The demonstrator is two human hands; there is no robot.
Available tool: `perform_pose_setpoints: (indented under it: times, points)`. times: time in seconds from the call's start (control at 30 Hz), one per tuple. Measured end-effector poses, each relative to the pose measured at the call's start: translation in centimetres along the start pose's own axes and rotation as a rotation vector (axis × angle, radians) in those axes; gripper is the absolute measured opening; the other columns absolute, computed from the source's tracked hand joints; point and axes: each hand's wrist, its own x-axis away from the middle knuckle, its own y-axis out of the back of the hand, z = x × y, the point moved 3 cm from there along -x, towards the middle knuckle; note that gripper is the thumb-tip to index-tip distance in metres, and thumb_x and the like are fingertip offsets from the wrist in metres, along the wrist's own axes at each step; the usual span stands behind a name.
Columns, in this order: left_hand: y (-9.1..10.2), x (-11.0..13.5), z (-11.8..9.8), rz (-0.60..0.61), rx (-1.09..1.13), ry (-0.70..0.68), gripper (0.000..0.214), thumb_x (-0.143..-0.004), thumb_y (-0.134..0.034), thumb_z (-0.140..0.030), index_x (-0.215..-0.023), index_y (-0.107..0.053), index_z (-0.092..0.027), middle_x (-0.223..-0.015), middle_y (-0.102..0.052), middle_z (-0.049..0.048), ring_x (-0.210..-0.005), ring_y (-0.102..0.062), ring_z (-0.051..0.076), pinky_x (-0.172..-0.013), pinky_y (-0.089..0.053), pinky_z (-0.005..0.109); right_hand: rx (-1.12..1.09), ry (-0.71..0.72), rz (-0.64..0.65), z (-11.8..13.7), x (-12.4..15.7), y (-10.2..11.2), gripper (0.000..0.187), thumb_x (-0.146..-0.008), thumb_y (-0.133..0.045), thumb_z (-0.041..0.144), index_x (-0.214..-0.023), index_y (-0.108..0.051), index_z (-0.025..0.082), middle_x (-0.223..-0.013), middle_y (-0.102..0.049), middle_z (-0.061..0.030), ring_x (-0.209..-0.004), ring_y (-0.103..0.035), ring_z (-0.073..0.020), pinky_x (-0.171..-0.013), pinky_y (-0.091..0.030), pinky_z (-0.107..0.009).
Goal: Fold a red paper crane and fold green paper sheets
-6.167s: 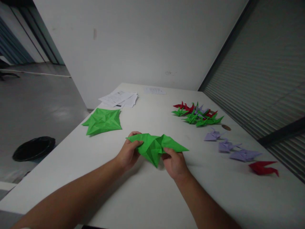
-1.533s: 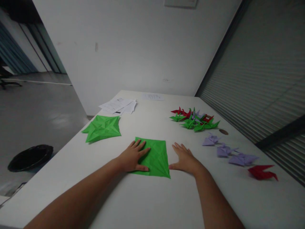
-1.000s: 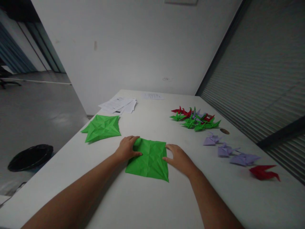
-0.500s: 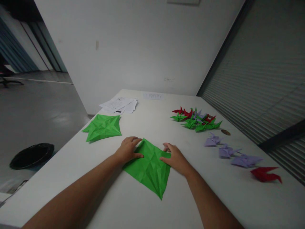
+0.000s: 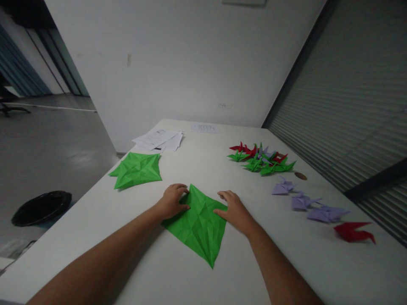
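Lightly, my left hand (image 5: 171,201) and right hand (image 5: 233,207) lie open, unpinching, on the upper edges of the creased green origami sheet (image 5: 199,231), set diamond-wise on the surface (image 5: 190,279); it looks light and soft, best pinched at its edges.

Head view: both hands flat on a creased green origami sheet (image 5: 197,228) on a white table (image 5: 222,271).

Left hand (image 5: 171,202) lies open on the sheet's upper-left edge; right hand (image 5: 234,207) rests open on its right corner. Sheet sits diamond-wise, one point toward the person. Left of it lies a folded green paper star shape (image 5: 135,170), with loose papers (image 5: 157,140) beyond. To the right: a cluster of green, red and lilac origami cranes (image 5: 260,161), a brown disc (image 5: 300,176), a row of lilac cranes (image 5: 326,214) and a red crane (image 5: 351,232). A black round object (image 5: 41,208) sits on the floor.
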Motion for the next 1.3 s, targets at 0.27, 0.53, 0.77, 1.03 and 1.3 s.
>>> perform_pose_setpoints:
  times: [0.27,0.53,0.77,1.03,1.3]
  points:
    - [-0.1,1.0,-1.4,0.012,0.248,-0.039,0.062,-0.069,-0.081,-0.011,-0.128,-0.065,-0.022,-0.128,-0.068,0.0108,-0.121,-0.062,0.032,-0.110,-0.047,0.049,0.019,-0.011,0.031,-0.6,-0.2,-0.1,0.053,-0.070,-0.089,0.019,-0.118,-0.067,0.017,-0.118,-0.068,-0.0127,-0.112,-0.063,-0.0299,-0.099,-0.052,-0.044]
    - [-0.7,-0.1,-1.2,-0.053,0.765,0.039,0.061,-0.079,-0.069,-0.013,-0.137,-0.052,-0.021,-0.136,-0.061,0.0151,-0.124,-0.064,0.027,-0.100,-0.056,0.043,-0.007,-0.015,0.058,-0.6,-0.2,0.0,0.050,-0.070,-0.089,0.019,-0.116,-0.069,0.018,-0.118,-0.067,-0.0121,-0.112,-0.065,-0.0294,-0.101,-0.052,-0.045]
    - [0.7,-4.2,-1.5,0.107,0.091,0.063,0.065,-0.075,-0.081,-0.023,-0.136,-0.060,-0.021,-0.135,-0.066,0.0156,-0.124,-0.063,0.032,-0.108,-0.048,0.046,-0.018,-0.024,0.063,-0.4,-0.1,0.2,0.047,-0.070,-0.090,0.019,-0.114,-0.071,0.016,-0.116,-0.068,-0.0124,-0.112,-0.065,-0.0296,-0.100,-0.052,-0.044]
    - [2.5,-5.6,-2.3,0.362,-0.039,-0.018,0.052,-0.054,-0.092,-0.033,-0.103,-0.075,-0.024,-0.083,-0.075,0.0041,-0.088,-0.070,0.028,-0.079,-0.053,0.033,-0.019,0.003,0.034,-0.5,0.0,0.3,0.047,-0.069,-0.090,0.020,-0.112,-0.072,0.018,-0.112,-0.067,-0.0102,-0.108,-0.065,-0.0282,-0.099,-0.053,-0.043]
    - [3.7,-4.7,-1.4,0.309,0.265,0.099,0.040,-0.073,-0.077,-0.054,-0.088,-0.075,-0.017,-0.068,-0.068,0.0023,-0.064,-0.064,0.019,-0.058,-0.048,0.027,-0.008,0.004,0.044,-0.4,0.0,0.3,0.047,-0.070,-0.089,0.021,-0.113,-0.071,0.016,-0.113,-0.067,-0.0113,-0.109,-0.065,-0.0286,-0.099,-0.052,-0.043]
